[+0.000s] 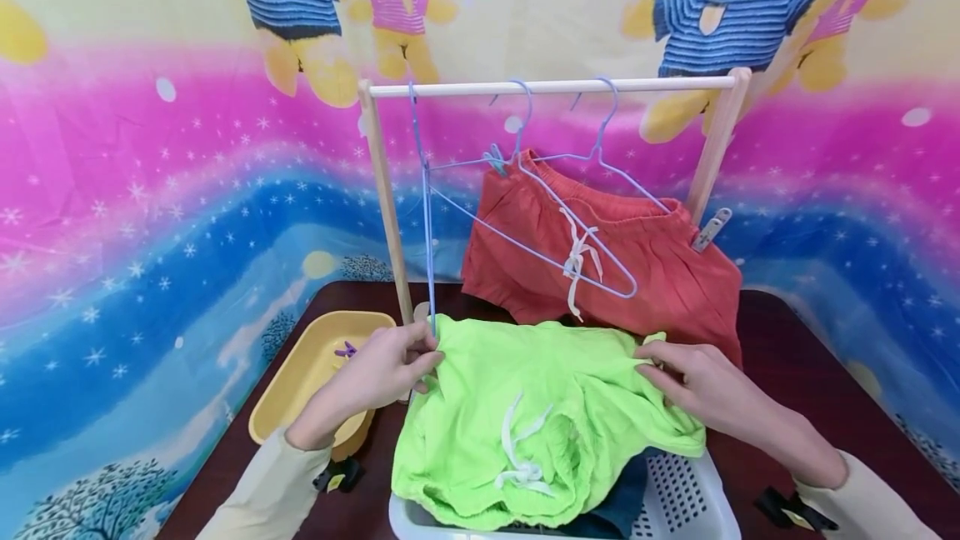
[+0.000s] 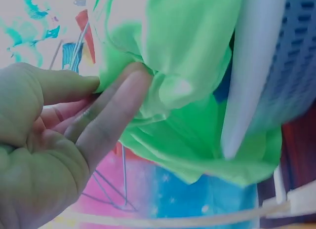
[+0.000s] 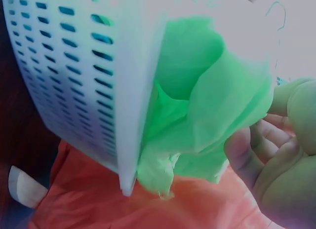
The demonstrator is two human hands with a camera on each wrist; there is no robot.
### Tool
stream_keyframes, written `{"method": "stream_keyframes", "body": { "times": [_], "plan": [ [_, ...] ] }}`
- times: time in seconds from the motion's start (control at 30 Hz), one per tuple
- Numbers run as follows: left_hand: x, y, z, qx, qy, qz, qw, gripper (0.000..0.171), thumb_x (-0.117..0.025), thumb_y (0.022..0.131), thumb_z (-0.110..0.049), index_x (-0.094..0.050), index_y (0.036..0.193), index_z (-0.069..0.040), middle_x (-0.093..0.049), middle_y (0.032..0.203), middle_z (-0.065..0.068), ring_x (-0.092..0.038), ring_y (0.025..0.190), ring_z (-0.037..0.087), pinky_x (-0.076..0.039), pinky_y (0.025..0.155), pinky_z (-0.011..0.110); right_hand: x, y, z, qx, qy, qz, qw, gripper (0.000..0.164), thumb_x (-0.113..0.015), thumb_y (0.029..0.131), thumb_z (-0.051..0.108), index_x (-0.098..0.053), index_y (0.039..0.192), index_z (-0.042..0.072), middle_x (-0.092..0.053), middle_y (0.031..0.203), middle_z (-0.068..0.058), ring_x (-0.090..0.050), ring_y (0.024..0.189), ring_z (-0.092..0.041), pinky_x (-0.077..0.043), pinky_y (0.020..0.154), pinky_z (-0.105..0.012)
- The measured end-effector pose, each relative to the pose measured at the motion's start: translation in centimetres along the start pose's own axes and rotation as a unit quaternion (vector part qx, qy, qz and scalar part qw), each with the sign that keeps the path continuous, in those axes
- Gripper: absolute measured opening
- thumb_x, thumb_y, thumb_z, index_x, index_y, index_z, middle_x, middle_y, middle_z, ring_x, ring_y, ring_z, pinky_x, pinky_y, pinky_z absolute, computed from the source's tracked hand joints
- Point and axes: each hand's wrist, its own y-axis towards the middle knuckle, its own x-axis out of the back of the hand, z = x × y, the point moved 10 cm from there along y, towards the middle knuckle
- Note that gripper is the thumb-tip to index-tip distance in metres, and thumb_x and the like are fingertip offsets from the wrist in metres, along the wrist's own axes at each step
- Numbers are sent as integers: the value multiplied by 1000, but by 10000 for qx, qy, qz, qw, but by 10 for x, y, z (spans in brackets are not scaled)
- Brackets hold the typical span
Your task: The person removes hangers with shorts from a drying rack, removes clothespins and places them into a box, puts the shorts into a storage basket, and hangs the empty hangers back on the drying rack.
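Observation:
Lime green shorts [image 1: 480, 390] with a white drawstring lie over a white perforated basket [image 1: 712, 482]. My left hand [image 1: 393, 357] pinches one far corner of the shorts between thumb and fingers. In the left wrist view the left hand [image 2: 64, 115] has its fingertips against the green cloth. The opposite corner is held by my right hand [image 1: 701, 373], whose thumb and fingers also meet at the fabric edge in the right wrist view [image 3: 276, 145]. Dark blue cloth [image 1: 626, 494] shows under the shorts inside the basket.
Behind, a wooden rack [image 1: 547, 88] carries blue wire hangers [image 1: 427, 248]. Red shorts [image 1: 637, 273] hang there, held by clothespins such as a grey one [image 1: 711, 230]. A yellow tray [image 1: 300, 373] with a purple clothespin [image 1: 346, 349] stands left on the dark table [image 1: 795, 390].

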Motion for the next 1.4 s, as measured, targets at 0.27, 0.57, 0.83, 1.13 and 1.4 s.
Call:
{"method": "stream_keyframes", "body": {
  "times": [0.27,0.57,0.83,1.13,1.4],
  "plan": [
    [-7,-3,-26,-700,402,121,9967,5,-61,98,-20,-61,97,-15,-69,78,-3,-64,64,5,-51,64,20,8,3,22,494,-1,-334,9982,29,-73,83,1,-70,104,21,-59,78,20,-44,57,13,-40,60,-8],
    [-23,-9,-53,-1528,681,430,9850,5,-62,98,-20,-64,97,-16,-61,81,-9,-49,68,-1,-46,64,17,6,-2,44,919,371,40,9951,30,-73,84,1,-69,102,24,-65,86,20,-55,70,11,-43,62,-7],
    [-52,-21,-67,-2114,890,1438,9627,6,-61,98,-20,-64,94,-17,-55,77,-11,-42,63,-5,-40,63,11,-6,-13,68,1871,1033,895,9728,27,-71,88,5,-69,105,26,-62,91,17,-55,76,9,-43,66,-4],
    [-67,-41,-84,-2702,784,2335,9307,10,-56,101,-22,-64,98,-17,-60,81,-9,-44,65,-9,-40,65,4,-13,-27,84,2368,1353,1725,9465,20,-68,92,10,-70,100,28,-60,88,17,-53,78,10,-41,68,-1],
    [-61,-56,-101,-3243,540,2630,9071,14,-52,102,-24,-64,98,-17,-59,78,-7,-43,68,-11,-42,66,5,-13,-36,87,2523,1148,1984,9401,20,-67,93,13,-66,85,31,-53,76,16,-47,72,13,-34,68,2]
  ]
}}
